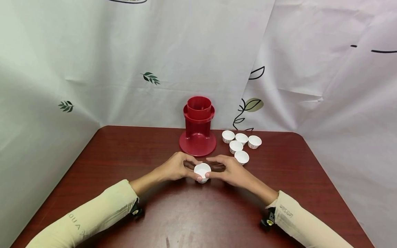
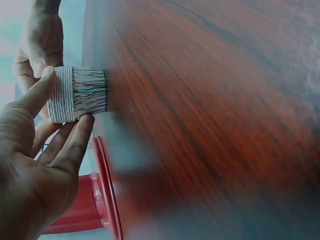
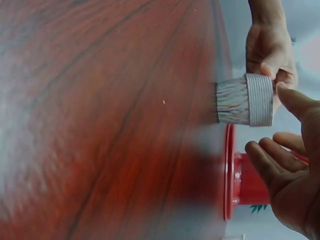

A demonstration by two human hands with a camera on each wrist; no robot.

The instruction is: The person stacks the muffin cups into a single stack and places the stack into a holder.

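A stack of nested white paper cups (image 1: 202, 171) stands upright on the table, its side printed with thin coloured lines (image 2: 90, 92). My left hand (image 1: 177, 167) holds the stack from the left, with the thumb on the rims and fingertips at the far side. From the right comes my right hand (image 1: 233, 171), its thumb at the rims (image 3: 260, 100). The other fingers of this right hand (image 3: 295, 172) are extended and stand apart from the cups.
Behind the hands, near the table's (image 1: 139, 141) far edge, stands a red holder (image 1: 198, 132) with a round base and an open top. Several white cups (image 1: 236, 147) stand in a loose group to its right. A patterned white curtain (image 1: 186, 44) hangs behind the table.
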